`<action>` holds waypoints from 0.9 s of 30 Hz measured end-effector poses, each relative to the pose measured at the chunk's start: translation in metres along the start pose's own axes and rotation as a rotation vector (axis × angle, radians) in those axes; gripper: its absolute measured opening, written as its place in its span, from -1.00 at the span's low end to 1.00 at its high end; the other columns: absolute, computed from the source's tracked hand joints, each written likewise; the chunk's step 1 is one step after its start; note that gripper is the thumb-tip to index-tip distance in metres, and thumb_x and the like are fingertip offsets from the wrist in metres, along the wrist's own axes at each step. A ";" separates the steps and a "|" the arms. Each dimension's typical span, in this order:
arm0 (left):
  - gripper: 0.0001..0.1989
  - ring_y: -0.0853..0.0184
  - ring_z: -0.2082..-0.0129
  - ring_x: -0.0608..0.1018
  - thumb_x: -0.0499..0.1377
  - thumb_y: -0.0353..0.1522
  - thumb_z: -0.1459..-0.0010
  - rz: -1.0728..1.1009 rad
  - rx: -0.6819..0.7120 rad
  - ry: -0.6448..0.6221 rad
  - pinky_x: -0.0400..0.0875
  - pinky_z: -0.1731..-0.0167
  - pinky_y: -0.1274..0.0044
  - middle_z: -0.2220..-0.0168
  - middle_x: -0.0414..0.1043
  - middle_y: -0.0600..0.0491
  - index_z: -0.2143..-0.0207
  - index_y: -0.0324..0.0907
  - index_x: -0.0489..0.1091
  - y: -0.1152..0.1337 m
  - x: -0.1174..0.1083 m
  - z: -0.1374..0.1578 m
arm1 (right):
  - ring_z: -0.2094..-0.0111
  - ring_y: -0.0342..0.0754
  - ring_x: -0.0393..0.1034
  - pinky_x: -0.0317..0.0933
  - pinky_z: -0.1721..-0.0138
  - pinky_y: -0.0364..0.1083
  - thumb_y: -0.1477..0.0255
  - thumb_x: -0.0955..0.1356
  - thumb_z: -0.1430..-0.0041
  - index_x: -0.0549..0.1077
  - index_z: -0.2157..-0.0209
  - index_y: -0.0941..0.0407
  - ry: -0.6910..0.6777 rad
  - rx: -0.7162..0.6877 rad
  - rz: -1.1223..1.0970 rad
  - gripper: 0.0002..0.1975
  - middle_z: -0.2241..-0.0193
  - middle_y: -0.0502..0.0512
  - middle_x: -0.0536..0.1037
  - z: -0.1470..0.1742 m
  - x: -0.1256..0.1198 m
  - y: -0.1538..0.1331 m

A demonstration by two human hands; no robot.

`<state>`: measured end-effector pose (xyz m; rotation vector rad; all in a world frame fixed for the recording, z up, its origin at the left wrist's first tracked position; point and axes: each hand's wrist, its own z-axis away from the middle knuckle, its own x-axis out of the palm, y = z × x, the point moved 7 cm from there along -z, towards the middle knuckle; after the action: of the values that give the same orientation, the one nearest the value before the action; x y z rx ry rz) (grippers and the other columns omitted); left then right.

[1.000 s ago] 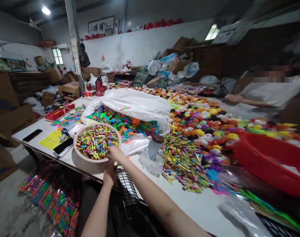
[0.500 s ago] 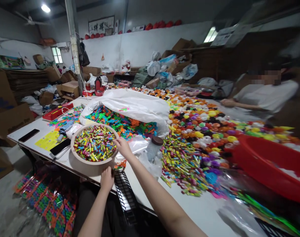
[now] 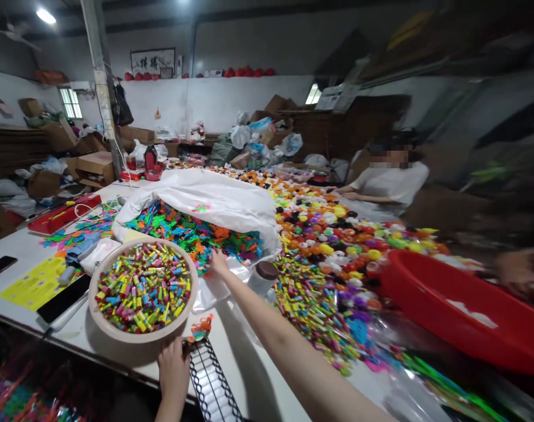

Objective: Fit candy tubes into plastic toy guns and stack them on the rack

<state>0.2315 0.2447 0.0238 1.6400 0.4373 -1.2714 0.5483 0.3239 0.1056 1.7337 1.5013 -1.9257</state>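
My right hand (image 3: pixel 219 264) reaches to the front of the heap of small coloured plastic pieces (image 3: pixel 196 240) under the mouth of a white sack (image 3: pixel 214 193). Its fingertips meet the pieces, and their grip is hidden. Low beside the bowl, my left hand (image 3: pixel 174 366) has its fingers curled at the upper end of a black-edged rack (image 3: pixel 214 381); what lies in them is unclear. Several orange pieces (image 3: pixel 200 328) lie just past it. The round beige bowl (image 3: pixel 95 313) is full of small striped tubes (image 3: pixel 146 287) in yellow, red and blue.
A clear jar with a brown lid (image 3: pixel 267 269) stands right of my right hand. More tubes (image 3: pixel 306 305) and a wide spread of coloured pieces (image 3: pixel 319 234) cover the table beyond. A red basin (image 3: pixel 425 293) is at right; a person (image 3: pixel 390 184) sits behind. Phones (image 3: pixel 64 299) lie left.
My right hand has left the bowl's rim and moved forward to the plastic pieces at the sack. My left hand stays near the rack's end. The view has shifted closer and turned right.
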 end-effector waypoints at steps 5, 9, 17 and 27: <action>-0.64 0.16 -0.08 0.37 -0.03 -0.49 -0.14 0.018 -0.002 -0.003 0.13 -0.08 0.32 0.05 0.47 -0.02 0.05 -0.07 0.37 -0.003 0.007 0.000 | 0.14 -0.05 0.33 0.19 0.12 -0.15 0.49 0.42 0.06 0.40 0.14 0.19 -0.099 0.000 0.107 -0.63 0.02 0.25 0.35 -0.010 0.028 0.002; -0.62 0.19 -0.07 0.40 -0.03 -0.46 -0.16 0.060 -0.010 -0.006 0.07 -0.15 0.28 0.03 0.47 -0.05 -0.01 -0.09 0.33 -0.003 0.004 0.001 | 0.28 -0.14 0.31 0.15 0.24 -0.20 0.61 0.27 -0.04 0.41 0.27 0.19 -0.098 0.011 0.097 -0.81 0.13 0.18 0.39 -0.003 0.023 -0.002; -0.69 0.18 0.11 0.53 0.00 -0.28 -0.12 0.617 -0.017 0.130 0.36 0.01 0.31 0.18 0.52 -0.10 0.14 -0.19 0.37 -0.021 -0.016 0.011 | 0.20 -0.07 0.33 0.19 0.17 -0.18 0.55 0.19 0.01 0.36 0.38 0.20 0.084 0.000 -0.197 -0.85 0.29 0.17 0.46 0.030 -0.046 -0.043; -0.48 0.25 0.38 0.47 0.02 0.19 0.04 1.059 0.159 0.340 0.42 0.14 0.24 0.59 0.30 0.06 0.59 -0.06 0.24 0.051 -0.214 0.159 | 0.50 -0.27 0.24 0.18 0.48 -0.24 0.31 0.29 0.09 0.29 0.38 0.15 0.175 -0.076 -0.843 -0.77 0.24 0.07 0.43 0.180 -0.151 -0.068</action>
<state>0.1025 0.1444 0.2407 1.8170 -0.3418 -0.2373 0.4312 0.1538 0.2362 1.3621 2.6378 -1.9974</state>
